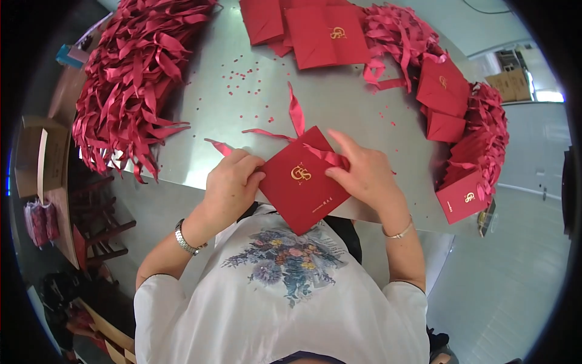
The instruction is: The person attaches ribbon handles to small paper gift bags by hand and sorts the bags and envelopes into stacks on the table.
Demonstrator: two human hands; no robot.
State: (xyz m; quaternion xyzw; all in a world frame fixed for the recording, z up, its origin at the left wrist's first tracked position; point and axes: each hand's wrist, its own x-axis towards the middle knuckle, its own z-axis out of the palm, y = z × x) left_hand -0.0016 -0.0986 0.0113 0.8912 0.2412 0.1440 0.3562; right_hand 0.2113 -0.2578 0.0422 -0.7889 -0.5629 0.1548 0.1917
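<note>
Tilted cornerwise at the table's near edge is a flat red paper gift bag (312, 197) with a gold emblem. My left hand (232, 180) pinches its left corner between thumb and curled fingers. At the opposite corner my right hand (365, 174) grips the bag, its thumb on the front and its index finger stretched along the far side. A red ribbon (324, 155) lies across the bag's upper face and runs under my right hand. More ribbon ends (295, 110) stick out beyond the bag's far edge, and one pokes out past my left hand.
A large heap of ribboned red bags (136, 85) covers the table's left side. Flat red bags (327, 37) lie at the back. Ribbon bundles (403, 36) and more stacked bags (442, 88) line the right edge. Small red paper dots (239, 74) are scattered over the metal table (209, 124).
</note>
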